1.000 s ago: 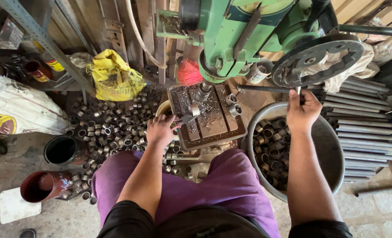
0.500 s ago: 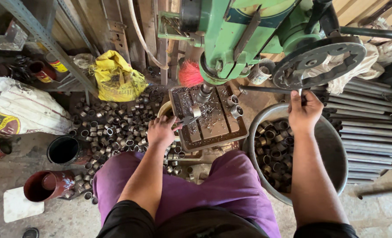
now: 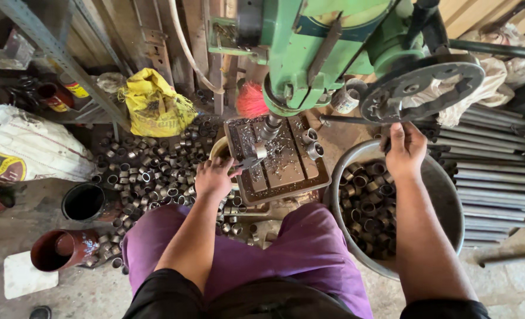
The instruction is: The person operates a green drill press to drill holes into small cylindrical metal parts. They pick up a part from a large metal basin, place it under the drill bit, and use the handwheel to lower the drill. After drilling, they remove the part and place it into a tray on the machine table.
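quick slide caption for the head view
Left hand steadies a metal ring on the drill table; right hand grips the feed handle.

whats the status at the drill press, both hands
Left hand steadying a metal ring on the drill table. Right hand gripping the feed lever. Nothing blocking the spindle.

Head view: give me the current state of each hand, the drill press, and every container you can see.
left hand: resting at the drill table's left edge, fingers at a small metal ring
right hand: raised, gripping the feed wheel
feed wheel: held at its lower rim
drill table: strewn with chips, rings standing on it
metal basin: partly filled with rings
black bucket: upright, open
red pipe: lying on its side
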